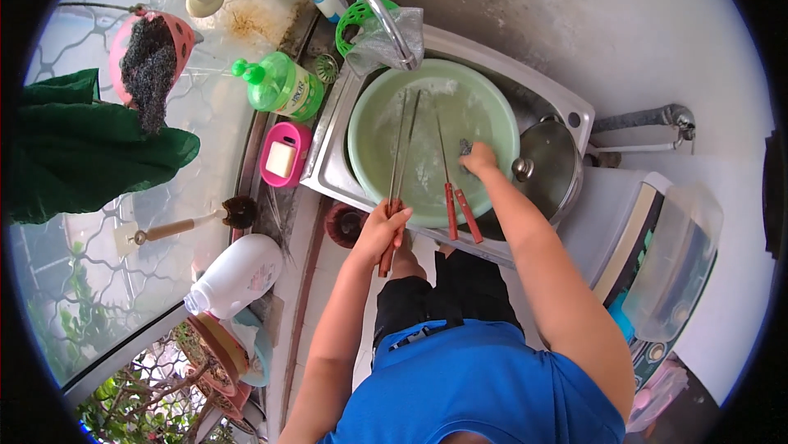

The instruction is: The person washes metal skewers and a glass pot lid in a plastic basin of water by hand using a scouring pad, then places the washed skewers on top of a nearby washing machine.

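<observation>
My left hand [385,231] is closed around the red wooden handles of long thin metal skewers [402,148], whose shafts reach up over a pale green basin [508,103]. Inside the basin is cloudy water with whitish suds. My right hand [480,158] is over the water, its fingers closed on a small dark grey scrubber [465,147], mostly hidden by the hand. Between my hands, more skewers with red wooden handles [451,210] lean over the near rim, their thin metal ends inside the basin. Whether their tips are single or forked is too fine to tell.
The basin stands in a steel sink [332,148] under a curved faucet [387,21]. A lidded pot [546,167] sits at its right. Along the left ledge are a green detergent bottle [287,89], a pink soap dish [295,134] and a white bottle [242,274].
</observation>
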### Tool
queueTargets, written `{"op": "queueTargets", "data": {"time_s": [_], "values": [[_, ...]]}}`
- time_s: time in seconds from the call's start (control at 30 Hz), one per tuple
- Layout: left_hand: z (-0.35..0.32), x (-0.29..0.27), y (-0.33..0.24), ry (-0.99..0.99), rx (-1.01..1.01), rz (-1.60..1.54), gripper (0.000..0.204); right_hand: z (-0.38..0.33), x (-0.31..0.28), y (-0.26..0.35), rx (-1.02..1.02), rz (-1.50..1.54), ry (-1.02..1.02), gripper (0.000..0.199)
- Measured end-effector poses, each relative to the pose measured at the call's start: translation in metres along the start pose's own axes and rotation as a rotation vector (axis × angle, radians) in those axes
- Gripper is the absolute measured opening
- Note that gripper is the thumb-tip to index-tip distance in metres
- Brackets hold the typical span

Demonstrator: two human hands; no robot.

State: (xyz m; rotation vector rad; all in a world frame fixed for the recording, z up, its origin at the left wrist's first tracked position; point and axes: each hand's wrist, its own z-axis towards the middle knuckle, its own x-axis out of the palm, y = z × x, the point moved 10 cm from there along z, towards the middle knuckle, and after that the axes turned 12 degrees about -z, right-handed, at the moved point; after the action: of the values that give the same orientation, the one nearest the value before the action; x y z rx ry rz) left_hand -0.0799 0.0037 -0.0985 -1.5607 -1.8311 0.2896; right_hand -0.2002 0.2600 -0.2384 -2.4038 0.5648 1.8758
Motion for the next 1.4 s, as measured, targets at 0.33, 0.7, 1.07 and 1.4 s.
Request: {"op": "queueTargets", "data": {"time_s": [0.33,0.7,1.07,1.4], "values": [[0.027,0.044,-0.042,-0.332,0.635,1.098,0.024,-0.106,-0.068,0.111,0.006,1.301,0.427,0.028],[-0.015,0.047,-0.037,-0.283,0.521,1.470,0.019,0.020,-0.027,0.040,0.480,1.200,0.053,0.036],[-0.019,-0.020,-0.005,-0.371,0.309,0.918,0.029,0.006,-0.023,-0.005,-0.007,0.012,-0.393,0.047],[0.034,0.010,0.018,-0.146,0.109,0.414,0.026,-0.087,-0.033,0.056,0.384,1.442,0.611,0.028]]}}
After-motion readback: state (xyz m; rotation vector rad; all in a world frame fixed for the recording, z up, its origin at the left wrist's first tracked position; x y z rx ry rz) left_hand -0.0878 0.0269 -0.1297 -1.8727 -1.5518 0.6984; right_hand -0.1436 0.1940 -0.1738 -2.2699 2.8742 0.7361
